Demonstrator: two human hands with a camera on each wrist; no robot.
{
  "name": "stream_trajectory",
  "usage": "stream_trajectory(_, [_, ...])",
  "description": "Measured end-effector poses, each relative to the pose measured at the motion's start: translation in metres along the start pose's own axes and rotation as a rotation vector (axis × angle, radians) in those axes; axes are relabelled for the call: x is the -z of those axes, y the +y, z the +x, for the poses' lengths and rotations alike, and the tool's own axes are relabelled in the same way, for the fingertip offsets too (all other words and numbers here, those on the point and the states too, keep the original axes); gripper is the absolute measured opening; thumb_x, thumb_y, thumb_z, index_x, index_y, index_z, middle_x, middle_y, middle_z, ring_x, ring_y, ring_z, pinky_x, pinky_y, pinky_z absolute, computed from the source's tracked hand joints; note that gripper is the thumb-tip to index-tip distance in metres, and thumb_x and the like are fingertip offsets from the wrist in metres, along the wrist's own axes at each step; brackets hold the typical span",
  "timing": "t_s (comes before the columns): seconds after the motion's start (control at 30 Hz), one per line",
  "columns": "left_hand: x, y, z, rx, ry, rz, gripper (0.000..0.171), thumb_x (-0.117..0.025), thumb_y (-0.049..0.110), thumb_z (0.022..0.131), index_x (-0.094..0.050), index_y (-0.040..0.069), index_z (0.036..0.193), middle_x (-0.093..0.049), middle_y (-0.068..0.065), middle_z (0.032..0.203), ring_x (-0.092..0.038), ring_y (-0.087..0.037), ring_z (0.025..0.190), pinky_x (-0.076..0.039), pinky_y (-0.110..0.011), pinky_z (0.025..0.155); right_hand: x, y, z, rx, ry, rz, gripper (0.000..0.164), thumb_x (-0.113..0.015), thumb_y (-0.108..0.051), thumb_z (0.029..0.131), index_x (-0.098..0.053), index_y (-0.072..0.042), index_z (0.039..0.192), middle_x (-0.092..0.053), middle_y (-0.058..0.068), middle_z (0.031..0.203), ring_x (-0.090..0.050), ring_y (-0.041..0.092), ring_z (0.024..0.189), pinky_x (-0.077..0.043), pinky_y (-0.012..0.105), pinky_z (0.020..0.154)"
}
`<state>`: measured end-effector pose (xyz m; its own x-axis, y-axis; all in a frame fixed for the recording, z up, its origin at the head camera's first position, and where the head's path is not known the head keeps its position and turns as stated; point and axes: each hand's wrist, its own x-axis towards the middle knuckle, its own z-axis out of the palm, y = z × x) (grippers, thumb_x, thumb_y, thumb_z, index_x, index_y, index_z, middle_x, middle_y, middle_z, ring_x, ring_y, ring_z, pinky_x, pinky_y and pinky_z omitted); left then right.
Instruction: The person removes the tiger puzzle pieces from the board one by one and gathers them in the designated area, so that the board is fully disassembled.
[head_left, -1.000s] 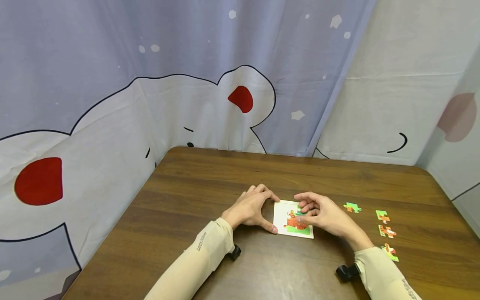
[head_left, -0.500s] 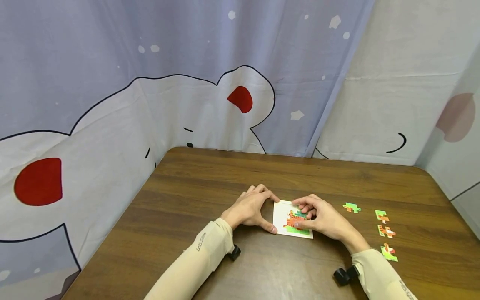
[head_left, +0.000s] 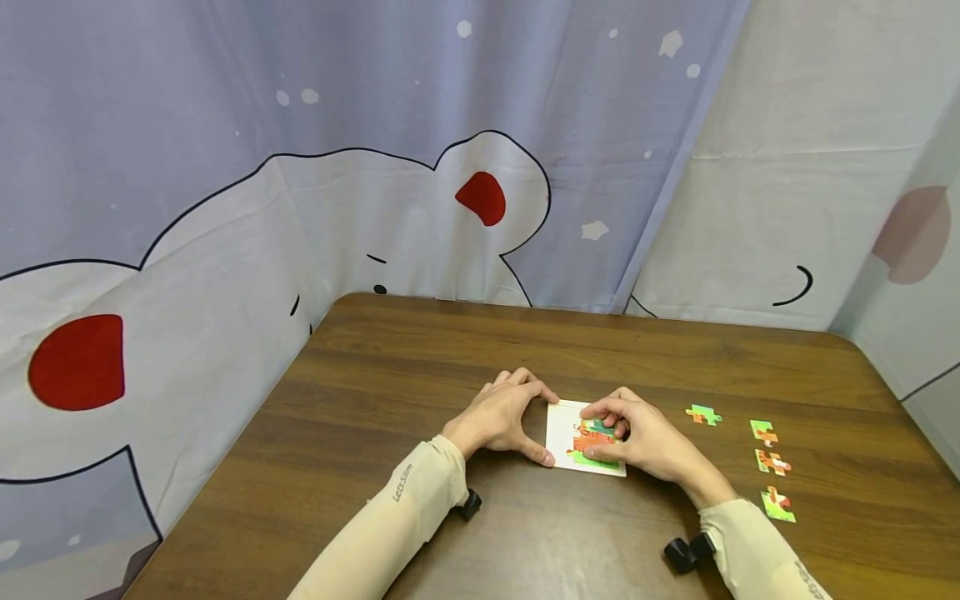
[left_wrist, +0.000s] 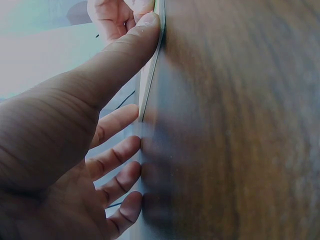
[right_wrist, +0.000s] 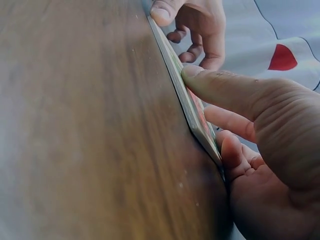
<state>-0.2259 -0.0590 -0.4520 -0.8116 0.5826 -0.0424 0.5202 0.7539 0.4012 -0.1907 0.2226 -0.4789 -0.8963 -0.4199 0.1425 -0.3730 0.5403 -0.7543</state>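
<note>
A square white puzzle board [head_left: 556, 435] lies flat on the table, with several joined tiger puzzle pieces [head_left: 596, 442] on its right part, orange and green. My left hand [head_left: 501, 417] rests at the board's left side. Its thumb presses the near corner and its index finger touches the far one; the other fingers meet the table. Over the pieces stands my right hand [head_left: 651, 437], thumb touching the near green and orange part and index fingertip at their far left. In the right wrist view the thumb [right_wrist: 220, 82] lies on the board's top, and the remaining fingers curl loosely beside it.
Several loose puzzle pieces lie to the right: a green one [head_left: 704, 415], and a column with an upper piece [head_left: 765, 431], a tiger-print piece [head_left: 774, 462] and a lower piece [head_left: 779, 504]. A printed curtain [head_left: 390, 225] hangs behind the wooden table [head_left: 420, 350].
My right hand has moved slightly left and brought its thumb and index finger down onto the joined pieces. The left hand and the board have stayed in place.
</note>
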Motion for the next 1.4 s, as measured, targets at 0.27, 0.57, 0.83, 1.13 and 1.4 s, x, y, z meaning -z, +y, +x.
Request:
stream_trajectory(0.27, [0.000,0.000,0.000,0.001,-0.001,0.002,0.092,-0.104,0.063,0.070,-0.068,0.033,0.149,-0.057,0.004,0.143,-0.053,-0.022,0.128,-0.046,-0.043,0.109,0.000,-0.002,0.000,-0.020,-0.010,0.007,0.046,-0.102,-0.027,0.083,-0.082,-0.015,0.122,-0.061,0.005,0.111,-0.058,0.018,0.095,-0.050,0.024,0.081])
stream_trajectory(0.57, [0.000,0.000,-0.001,-0.006,0.003,-0.007,0.092,-0.104,0.063,0.069,-0.068,0.033,0.148,-0.058,0.004,0.142,-0.053,-0.022,0.128,-0.046,-0.043,0.108,-0.001,-0.005,0.000,-0.043,-0.015,0.017,0.045,-0.102,-0.023,0.083,-0.081,-0.015,0.121,-0.061,0.005,0.110,-0.055,0.018,0.095,-0.046,0.025,0.081])
stream_trajectory(0.83, [0.000,-0.001,0.000,-0.007,0.002,-0.004,0.092,-0.104,0.063,0.069,-0.068,0.033,0.148,-0.058,0.004,0.141,-0.053,-0.022,0.128,-0.046,-0.043,0.108,-0.001,-0.007,0.000,-0.030,-0.013,0.028,0.045,-0.101,-0.019,0.083,-0.079,-0.012,0.121,-0.061,0.006,0.108,-0.055,0.021,0.094,-0.046,0.025,0.080])
stream_trajectory(1.13, [0.000,0.000,-0.001,-0.006,0.003,-0.005,0.092,-0.104,0.063,0.069,-0.068,0.033,0.148,-0.058,0.004,0.141,-0.053,-0.022,0.128,-0.046,-0.043,0.107,-0.001,-0.009,0.000,-0.033,-0.021,0.018,0.045,-0.101,-0.022,0.085,-0.077,-0.013,0.122,-0.063,0.003,0.106,-0.058,0.019,0.094,-0.048,0.024,0.081])
stream_trajectory(1.4, [0.001,0.000,-0.001,-0.011,0.003,-0.004,0.092,-0.104,0.062,0.070,-0.068,0.032,0.149,-0.058,0.003,0.142,-0.053,-0.023,0.129,-0.047,-0.044,0.108,0.002,-0.013,0.001,-0.056,-0.026,0.068,0.048,-0.100,-0.018,0.085,-0.074,-0.008,0.124,-0.065,0.006,0.105,-0.058,0.021,0.094,-0.048,0.025,0.079])
